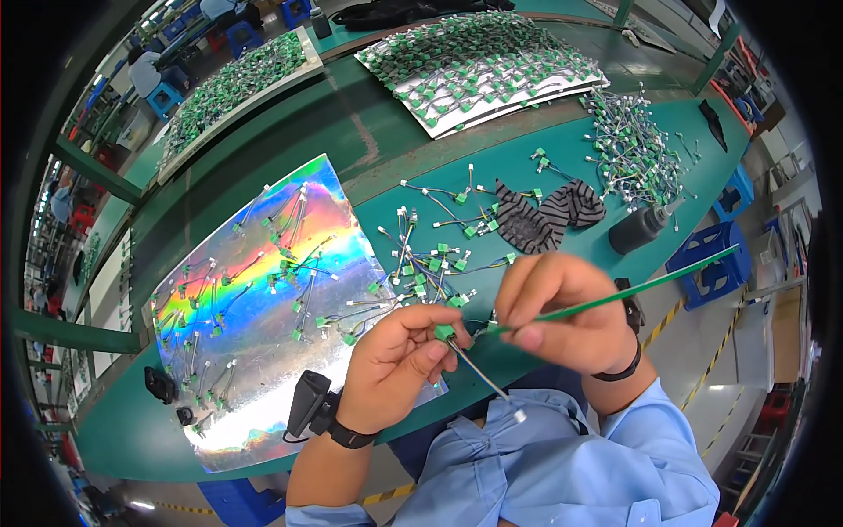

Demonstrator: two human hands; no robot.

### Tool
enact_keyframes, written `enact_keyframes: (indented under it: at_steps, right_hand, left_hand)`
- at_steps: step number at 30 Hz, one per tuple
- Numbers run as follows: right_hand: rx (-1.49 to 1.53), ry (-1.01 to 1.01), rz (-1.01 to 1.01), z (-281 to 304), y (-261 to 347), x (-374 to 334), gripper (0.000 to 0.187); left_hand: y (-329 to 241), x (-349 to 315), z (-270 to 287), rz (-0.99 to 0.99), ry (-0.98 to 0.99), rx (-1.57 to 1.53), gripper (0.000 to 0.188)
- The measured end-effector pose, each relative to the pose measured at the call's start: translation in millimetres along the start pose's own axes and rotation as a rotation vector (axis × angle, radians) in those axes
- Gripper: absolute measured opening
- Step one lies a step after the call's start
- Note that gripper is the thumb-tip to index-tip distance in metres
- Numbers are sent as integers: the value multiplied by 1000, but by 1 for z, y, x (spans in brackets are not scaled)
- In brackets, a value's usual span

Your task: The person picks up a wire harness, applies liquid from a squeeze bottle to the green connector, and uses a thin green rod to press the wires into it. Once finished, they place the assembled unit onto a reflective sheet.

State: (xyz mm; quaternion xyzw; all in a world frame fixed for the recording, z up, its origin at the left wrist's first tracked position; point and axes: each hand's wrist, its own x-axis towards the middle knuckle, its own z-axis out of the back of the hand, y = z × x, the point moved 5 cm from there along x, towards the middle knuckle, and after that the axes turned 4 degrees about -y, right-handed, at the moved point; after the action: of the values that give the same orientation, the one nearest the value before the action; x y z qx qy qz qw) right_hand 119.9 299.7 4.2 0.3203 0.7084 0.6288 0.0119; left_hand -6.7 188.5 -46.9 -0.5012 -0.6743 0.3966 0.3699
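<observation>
Green connector with trailing wires, pinched in the left hand near the green table's front edge. Green strip gripped in the right hand, one end close to the connector. Just beyond, scattered wired connectors on the table; leftward, an iridescent sheet bearing more; rightward, a striped cloth and dark bottle; farther back, a heaped white board.

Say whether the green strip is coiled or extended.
Extended: the green strip runs nearly straight out past the right hand, with no loop in its visible length.
</observation>
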Motion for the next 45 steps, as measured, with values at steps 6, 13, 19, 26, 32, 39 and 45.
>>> enact_keyframes:
  at_steps: [6,13,19,26,32,39,45]
  right_hand:
    - [-186,142,-55,-10,-10,0,13]
    - [-367,147,-40,-16,-5,-2,11]
    - [-460,123,72,-19,-5,-5,11]
    - [-421,122,43,-17,-9,-6,12]
    - [-440,179,25,-19,-9,-6,11]
    - [-376,156,22,-15,-11,-9,10]
    - [-340,128,38,-16,-13,-11,10]
  left_hand:
    - [2,-7,2,20,35,18,24]
    - [0,-4,3,-32,60,45,21]
    - [4,-3,2,6,10,-27,20]
    - [10,-3,4,133,-11,-120,18]
    - [10,-5,4,153,-17,-85,17]
    - [11,-5,0,159,-18,-41,16]
    - [11,-6,2,170,8,-59,16]
